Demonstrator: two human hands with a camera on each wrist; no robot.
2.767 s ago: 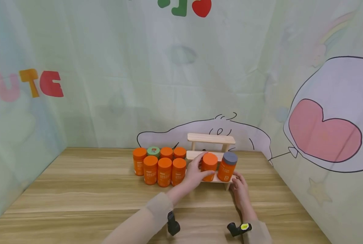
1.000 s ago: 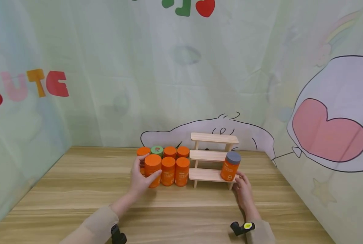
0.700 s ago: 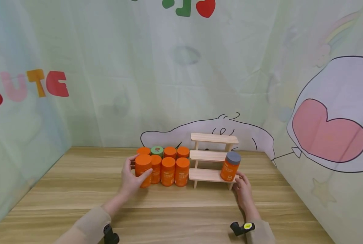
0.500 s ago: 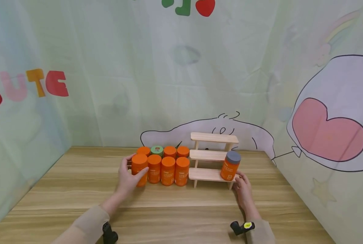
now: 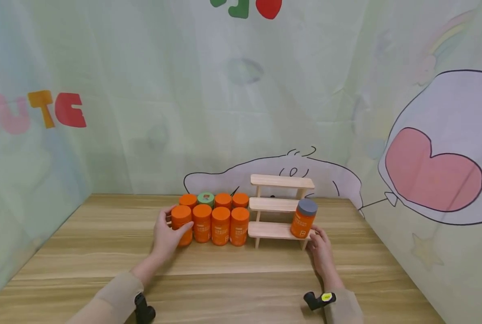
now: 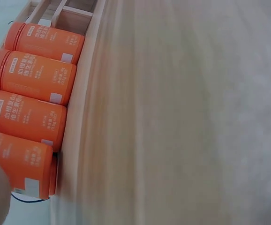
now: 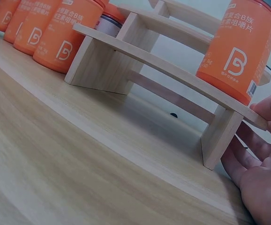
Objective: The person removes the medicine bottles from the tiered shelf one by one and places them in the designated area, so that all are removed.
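Note:
In the head view my left hand (image 5: 165,236) holds an orange jar (image 5: 181,215) at the left end of the front row, thumb across its front and fingers behind. The jar stands upright beside the other orange jars (image 5: 220,227). In the left wrist view the held jar (image 6: 27,164) is partly covered by my thumb. My right hand (image 5: 321,252) grips the right end of the lowest step of a three-step wooden shelf (image 5: 268,230); in the right wrist view its thumb lies on the board edge. An orange jar with a grey-blue lid (image 5: 303,221) stands on that step.
Behind the front row sit more orange-lidded jars (image 5: 223,200) and a green-lidded jar (image 5: 206,199). The wood-grain table (image 5: 103,234) meets a printed cloth backdrop (image 5: 144,135) at the back and sides. A black wrist camera (image 5: 144,308) is strapped to my left wrist.
My left hand has carried the orange jar from the shelf's lowest step leftward past the front row to its left end. The right hand and the grey-blue-lidded jar have stayed in place.

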